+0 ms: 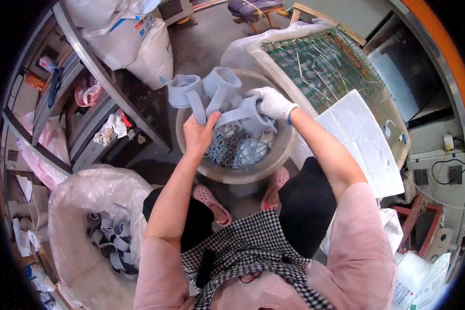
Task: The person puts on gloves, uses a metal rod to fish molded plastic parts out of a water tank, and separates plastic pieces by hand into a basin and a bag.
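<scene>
My bare left hand (199, 135) is closed around the strap-like handles of grey plastic ring-shaped parts (185, 92). Another such grey part (221, 85) stands up beside the first, its round opening facing upward. In a white glove, my right hand (275, 105) grips the rim of a further grey part (250, 118), whose handle reaches toward my left hand. Its fingertips are partly hidden by the ring. Below both hands, a round basin (243, 177) holds a heap of thin grey plastic scrap sticks (237, 150).
At lower left, a plastic-lined container (82, 206) holds several similar grey parts (116, 232). A white foam board (364, 139) leans at right, beside a tub covered with green mesh (320, 62). White sacks (150, 57) and a metal shelf frame (103, 67) stand at left.
</scene>
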The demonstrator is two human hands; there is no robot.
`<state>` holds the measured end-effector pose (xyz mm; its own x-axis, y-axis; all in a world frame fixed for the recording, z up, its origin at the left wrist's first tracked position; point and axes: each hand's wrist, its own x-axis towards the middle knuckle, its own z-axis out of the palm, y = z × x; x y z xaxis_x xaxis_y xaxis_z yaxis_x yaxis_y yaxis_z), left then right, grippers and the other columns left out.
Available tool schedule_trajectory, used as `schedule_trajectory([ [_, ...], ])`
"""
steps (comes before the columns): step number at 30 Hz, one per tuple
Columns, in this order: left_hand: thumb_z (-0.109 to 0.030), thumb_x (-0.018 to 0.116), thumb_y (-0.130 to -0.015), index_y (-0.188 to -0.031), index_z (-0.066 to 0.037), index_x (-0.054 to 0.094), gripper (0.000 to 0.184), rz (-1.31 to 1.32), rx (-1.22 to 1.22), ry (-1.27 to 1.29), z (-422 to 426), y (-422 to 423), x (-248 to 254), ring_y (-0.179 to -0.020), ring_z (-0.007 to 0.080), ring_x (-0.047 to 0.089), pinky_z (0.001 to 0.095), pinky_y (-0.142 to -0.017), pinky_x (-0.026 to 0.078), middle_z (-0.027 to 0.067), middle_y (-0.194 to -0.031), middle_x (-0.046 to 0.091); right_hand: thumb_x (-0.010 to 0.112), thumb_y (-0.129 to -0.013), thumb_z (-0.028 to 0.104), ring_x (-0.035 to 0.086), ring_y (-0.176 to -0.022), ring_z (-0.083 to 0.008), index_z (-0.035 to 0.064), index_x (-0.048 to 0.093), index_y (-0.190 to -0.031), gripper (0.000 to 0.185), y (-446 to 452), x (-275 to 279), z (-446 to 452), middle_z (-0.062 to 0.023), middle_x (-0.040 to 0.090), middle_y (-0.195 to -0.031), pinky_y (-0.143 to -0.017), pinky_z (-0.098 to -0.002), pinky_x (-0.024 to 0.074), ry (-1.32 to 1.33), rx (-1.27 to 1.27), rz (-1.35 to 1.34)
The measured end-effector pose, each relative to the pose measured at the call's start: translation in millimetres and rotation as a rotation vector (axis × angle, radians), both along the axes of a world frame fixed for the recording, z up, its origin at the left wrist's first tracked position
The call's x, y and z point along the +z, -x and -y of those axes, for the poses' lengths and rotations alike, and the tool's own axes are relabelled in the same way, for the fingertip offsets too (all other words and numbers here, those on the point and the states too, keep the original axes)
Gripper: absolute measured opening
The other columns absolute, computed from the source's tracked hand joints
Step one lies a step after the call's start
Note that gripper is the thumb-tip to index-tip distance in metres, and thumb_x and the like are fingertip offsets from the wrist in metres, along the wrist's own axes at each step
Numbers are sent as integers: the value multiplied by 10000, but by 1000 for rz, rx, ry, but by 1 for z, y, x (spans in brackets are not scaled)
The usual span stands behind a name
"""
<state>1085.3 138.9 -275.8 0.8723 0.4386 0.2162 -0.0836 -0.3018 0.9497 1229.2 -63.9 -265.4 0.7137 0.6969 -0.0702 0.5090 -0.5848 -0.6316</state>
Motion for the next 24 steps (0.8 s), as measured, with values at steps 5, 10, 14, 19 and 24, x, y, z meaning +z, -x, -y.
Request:
schedule_trajectory([
  [5, -222, 689, -862, -955, 29, 622, 276, -264, -171, 212, -7, -1, 3, -735, 110, 580, 283, -665, 474, 45, -817, 657, 664, -681, 160, 639, -909, -215, 33, 611, -1168, 507, -15, 15, 18, -131, 682, -1017, -830, -323, 499, -42, 115, -286],
  [10, -259, 748, -802, -987, 54, 626, 383, -207, -211, 57, -5, 3, 5, -791, 152, 592, 316, -737, 480, 97, -864, 672, 658, -716, 107, 619, -889, -174, 16, 611, -1175, 470, -31, -14, 34, -71, 671, -1014, -830, -314, 496, -217, 71, -641],
  [14, -197, 720, -829, -1012, 36, 614, 315, -287, -294, 264, -11, 2, 11, -804, 150, 617, 305, -742, 488, 97, -887, 676, 669, -747, 93, 588, -1009, -171, 14, 484, -1327, 614, -20, 11, 36, -86, 583, -1182, -892, -318, 476, -533, -110, -958],
  [19, -73, 657, -854, -1037, 16, 572, 221, -326, -455, 666, -10, 6, 27, -827, 195, 662, 313, -747, 516, 131, -888, 678, 674, -791, 105, 598, -970, -132, 19, 510, -1311, 552, -22, 2, 43, -50, 618, -1130, -839, -282, 490, -446, -67, -991],
  [24, -56, 668, -838, -1039, 5, 565, 234, -301, -493, 718, -13, 10, 31, -844, 222, 666, 337, -756, 533, 142, -923, 677, 674, -784, 64, 610, -916, -116, 33, 569, -1256, 484, -13, 9, 35, -35, 647, -1063, -787, -274, 500, -262, -76, -802],
])
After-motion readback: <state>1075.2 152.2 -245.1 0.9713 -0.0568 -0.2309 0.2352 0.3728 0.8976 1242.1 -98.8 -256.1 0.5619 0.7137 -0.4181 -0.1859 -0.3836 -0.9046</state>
